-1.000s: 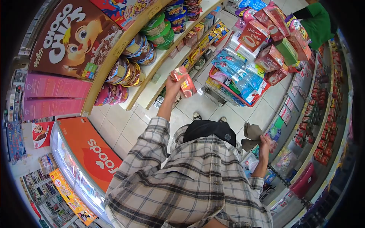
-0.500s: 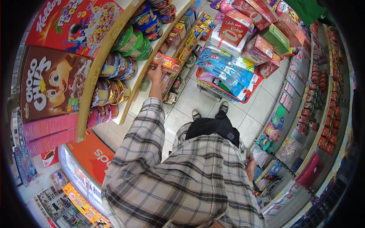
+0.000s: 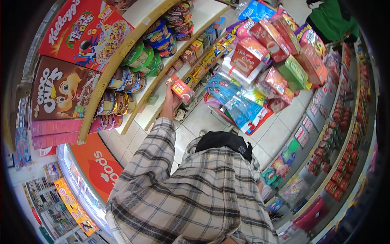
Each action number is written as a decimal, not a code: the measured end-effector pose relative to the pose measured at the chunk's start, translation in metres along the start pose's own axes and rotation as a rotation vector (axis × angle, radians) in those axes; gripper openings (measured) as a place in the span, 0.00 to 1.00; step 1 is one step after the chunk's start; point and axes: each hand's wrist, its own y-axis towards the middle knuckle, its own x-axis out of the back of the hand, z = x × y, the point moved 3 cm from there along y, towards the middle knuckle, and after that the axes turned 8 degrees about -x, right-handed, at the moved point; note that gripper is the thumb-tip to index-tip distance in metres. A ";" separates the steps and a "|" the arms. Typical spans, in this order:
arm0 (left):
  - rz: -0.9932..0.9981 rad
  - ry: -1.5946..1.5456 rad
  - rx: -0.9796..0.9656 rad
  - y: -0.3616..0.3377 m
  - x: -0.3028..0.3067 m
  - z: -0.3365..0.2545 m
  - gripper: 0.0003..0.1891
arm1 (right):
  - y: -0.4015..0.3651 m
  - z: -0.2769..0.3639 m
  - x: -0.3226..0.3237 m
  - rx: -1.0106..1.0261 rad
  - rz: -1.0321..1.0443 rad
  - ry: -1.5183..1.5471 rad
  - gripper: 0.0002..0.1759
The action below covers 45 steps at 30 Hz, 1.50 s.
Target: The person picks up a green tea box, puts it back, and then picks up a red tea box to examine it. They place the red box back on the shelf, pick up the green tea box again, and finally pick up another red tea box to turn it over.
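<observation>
My left hand (image 3: 169, 99) is closed around a small red snack box (image 3: 182, 90) with white lettering, held up in front of the lower shelf (image 3: 159, 87). The box is clear of the shelf and faces upward. Hanging low at my right side, my right hand (image 3: 260, 186) shows only a sliver beside the plaid shirt; its fingers are hidden. Near the left hand, small snack boxes and yellow packets (image 3: 205, 64) line the lower shelf.
Ahead stands a shopping basket (image 3: 254, 129) heaped with tea boxes (image 3: 248, 55) and blue packs (image 3: 235, 95). Cereal boxes (image 3: 65, 87) and tubs (image 3: 142, 59) fill the left shelves; cans (image 3: 337, 177) line the right. A person in green (image 3: 333, 18) stands beyond the basket.
My left hand has drawn the red snack box out from the shelf, toward me and tilted it. The view has shifted, and the right hand has become more hidden.
</observation>
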 end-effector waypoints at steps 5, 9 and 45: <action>0.034 0.006 -0.030 -0.015 -0.017 0.014 0.28 | 0.010 0.080 -0.025 0.056 -0.016 -0.089 0.13; 0.014 -0.097 -0.042 -0.021 -0.019 0.020 0.26 | 0.021 0.111 -0.026 0.075 0.052 -0.140 0.14; -0.859 0.821 -0.412 0.011 -0.011 -0.032 0.44 | 0.031 0.136 -0.027 0.051 0.158 -0.173 0.15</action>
